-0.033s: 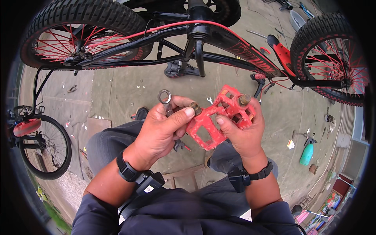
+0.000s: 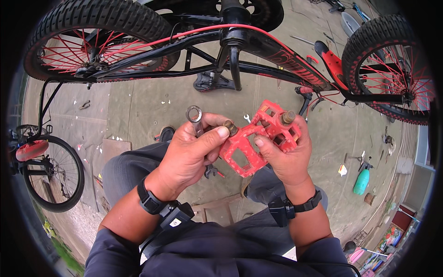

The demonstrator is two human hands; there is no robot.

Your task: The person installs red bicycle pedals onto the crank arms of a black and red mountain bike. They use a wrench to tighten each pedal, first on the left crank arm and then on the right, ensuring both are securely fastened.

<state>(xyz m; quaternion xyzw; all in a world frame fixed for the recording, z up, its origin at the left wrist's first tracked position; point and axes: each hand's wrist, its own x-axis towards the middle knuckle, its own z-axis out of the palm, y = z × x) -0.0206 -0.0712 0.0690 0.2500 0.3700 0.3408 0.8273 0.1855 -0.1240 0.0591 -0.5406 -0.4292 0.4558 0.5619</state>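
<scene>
My left hand [image 2: 187,150] is closed around a wrench [image 2: 198,126]; its ring end sticks up past my fingers and an open jaw shows below the palm. Thumb and fingertips of that hand also pinch the threaded axle end [image 2: 230,126] of a worn red bicycle pedal [image 2: 227,154]. In my right hand [image 2: 290,159] are this pedal and a second red pedal [image 2: 276,121], side by side and touching. The second one's threaded end [image 2: 288,117] points up. My right thumb presses on the nearer pedal, while the other fingers are mostly hidden behind the pedals.
A black bicycle frame [image 2: 272,55] with red-spoked wheels lies across the far side, its crank arm [image 2: 235,69] hanging toward me. On the ground are another wrench [image 2: 247,118] and a green spray bottle [image 2: 362,181] at right. A second bicycle's wheel [image 2: 76,177] stands at left.
</scene>
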